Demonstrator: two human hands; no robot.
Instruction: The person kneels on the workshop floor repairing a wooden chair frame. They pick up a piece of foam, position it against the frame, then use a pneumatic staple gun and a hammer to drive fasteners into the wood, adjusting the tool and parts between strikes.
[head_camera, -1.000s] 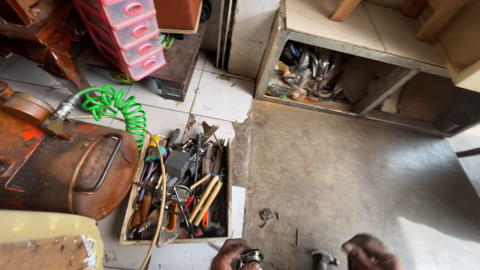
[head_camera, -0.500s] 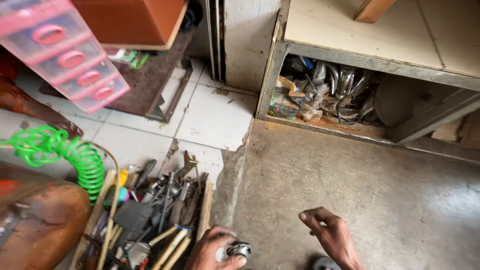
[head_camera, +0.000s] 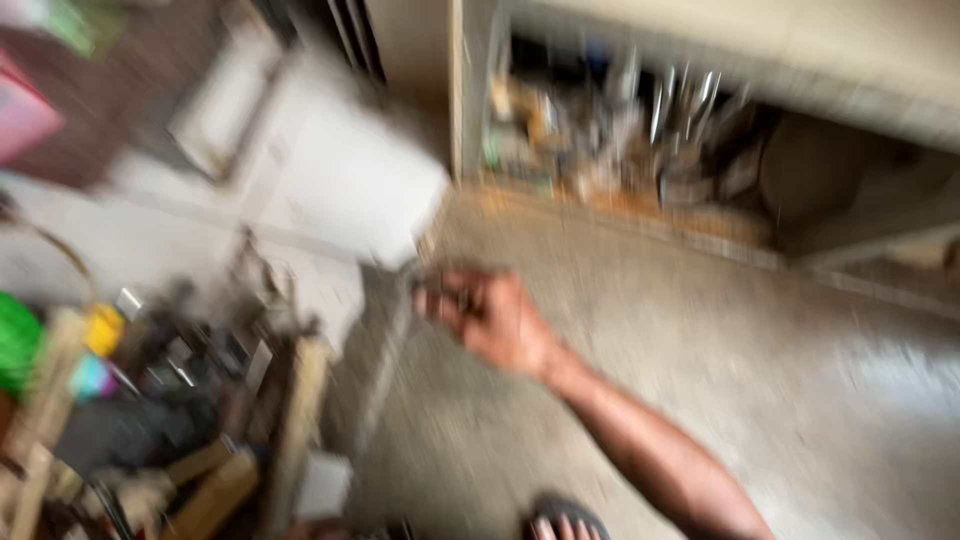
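The right hand (head_camera: 495, 315) was curled around something small and dark (too blurred to identify) at ten o'clock of the sandalled foot (head_camera: 565, 520); it risked dropping into the wooden tool tray (head_camera: 290, 440).

This is looking like a workshop, though the view is blurring heavily. A wooden tool tray (head_camera: 290, 440) is sitting on the floor at the lower left, crowding with handles and metal tools. Under a low shelf (head_camera: 700, 60) at the top, a heap of metal parts (head_camera: 620, 140) is lying in the open compartment. Worn concrete floor (head_camera: 700, 340) is meeting pale tiles (head_camera: 340, 180), and a green coiled hose (head_camera: 15, 345) is showing at the left edge.
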